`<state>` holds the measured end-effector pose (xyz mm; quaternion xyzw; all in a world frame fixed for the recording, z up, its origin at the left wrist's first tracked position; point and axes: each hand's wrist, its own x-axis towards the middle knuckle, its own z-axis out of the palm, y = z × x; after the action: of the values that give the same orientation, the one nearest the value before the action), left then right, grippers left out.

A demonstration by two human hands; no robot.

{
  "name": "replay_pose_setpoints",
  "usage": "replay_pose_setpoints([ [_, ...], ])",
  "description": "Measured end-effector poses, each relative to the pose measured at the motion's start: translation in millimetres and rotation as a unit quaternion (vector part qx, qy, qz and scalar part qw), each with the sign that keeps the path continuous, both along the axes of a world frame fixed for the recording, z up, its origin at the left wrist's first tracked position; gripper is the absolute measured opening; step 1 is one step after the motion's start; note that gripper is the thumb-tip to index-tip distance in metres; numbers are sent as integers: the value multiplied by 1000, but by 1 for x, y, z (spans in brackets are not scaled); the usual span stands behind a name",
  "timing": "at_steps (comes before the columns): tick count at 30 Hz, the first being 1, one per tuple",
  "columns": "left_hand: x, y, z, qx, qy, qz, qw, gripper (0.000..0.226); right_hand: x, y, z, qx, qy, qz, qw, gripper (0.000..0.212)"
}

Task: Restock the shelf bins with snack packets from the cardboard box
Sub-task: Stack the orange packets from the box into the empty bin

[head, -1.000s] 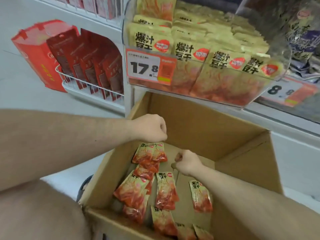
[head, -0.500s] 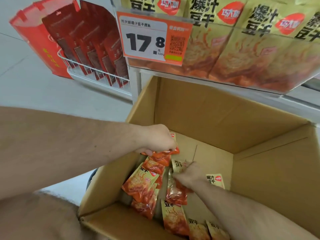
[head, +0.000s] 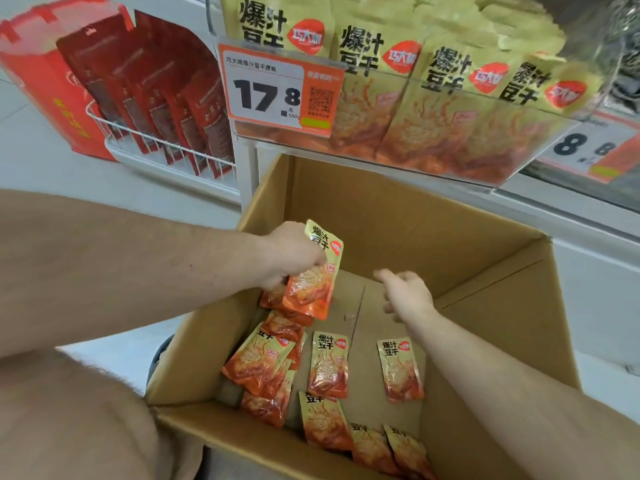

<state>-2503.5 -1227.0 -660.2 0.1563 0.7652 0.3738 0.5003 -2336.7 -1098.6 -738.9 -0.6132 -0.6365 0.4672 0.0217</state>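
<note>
An open cardboard box (head: pixel 398 216) stands below the shelf, with several yellow-and-orange snack packets (head: pixel 329 365) scattered on its bottom. My left hand (head: pixel 294 254) grips a bunch of these packets (head: pixel 313 282) at the box's left wall, lifted off the bottom. My right hand (head: pixel 405 292) hovers inside the box with relaxed fingers, holding nothing. Above the box, a clear shelf bin (head: pixel 450 133) is full of the same packets standing in rows.
An orange price tag (head: pixel 277 91) reading 17.8 hangs on the bin's front left. A second price tag (head: pixel 588 150) is at the right. To the left, a white wire rack (head: pixel 156 147) holds red packets beside a red box (head: pixel 41 84).
My left hand has risen with packets in its grip. My right hand has let go of a packet on the box bottom and lifted, fingers relaxed. The camera moved closer to the shelf.
</note>
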Motion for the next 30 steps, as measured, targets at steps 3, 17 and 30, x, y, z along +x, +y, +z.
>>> replay_pose_setpoints([
  [3,0,-3,-5,-13,-7,-20,1000,23,41,23,-62,-25,-205,48,977,41],
  [17,-5,5,-29,-42,-45,-13,998,33,68,4,-119,2,-295,82,952,84],
  [30,11,-3,31,74,-7,-134,988,67,-21,-57,79,42,138,41,989,82],
])
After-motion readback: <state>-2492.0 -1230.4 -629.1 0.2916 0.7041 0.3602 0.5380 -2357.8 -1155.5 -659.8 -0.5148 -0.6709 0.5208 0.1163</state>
